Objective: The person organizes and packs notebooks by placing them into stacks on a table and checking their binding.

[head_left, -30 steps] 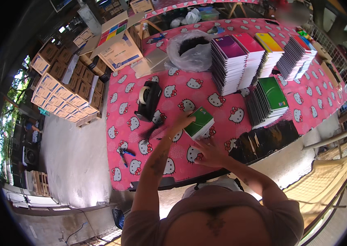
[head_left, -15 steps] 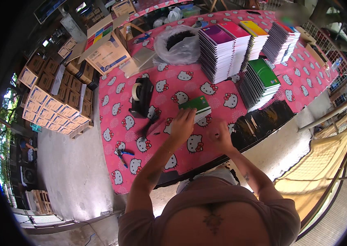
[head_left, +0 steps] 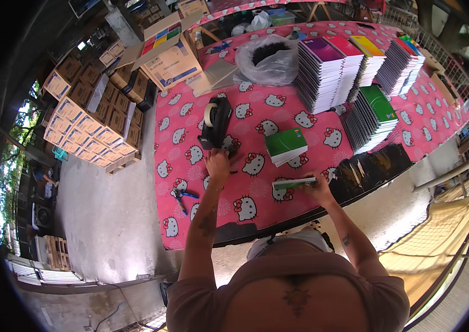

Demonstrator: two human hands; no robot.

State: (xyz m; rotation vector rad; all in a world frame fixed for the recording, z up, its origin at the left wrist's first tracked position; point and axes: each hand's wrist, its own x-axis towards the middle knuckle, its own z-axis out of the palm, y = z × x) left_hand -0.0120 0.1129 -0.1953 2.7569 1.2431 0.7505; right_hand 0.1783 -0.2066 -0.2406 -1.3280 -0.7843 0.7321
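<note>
Fingers of my right hand [head_left: 316, 185] close on the edge of a thin green notebook [head_left: 292, 183] lying flat on the pink cloth [head_left: 256, 205]. My left hand [head_left: 218, 164] rests at the black tape dispenser's [head_left: 215, 123] front; I cannot tell its grip. A small green stack [head_left: 285, 146] sits just beyond the notebook.

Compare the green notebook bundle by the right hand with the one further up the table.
The near bundle is thin, seen almost edge-on and held by the right hand; the far bundle is thicker, shows its green cover and lies untouched. Both are green and rest on the pink tablecloth.
</note>
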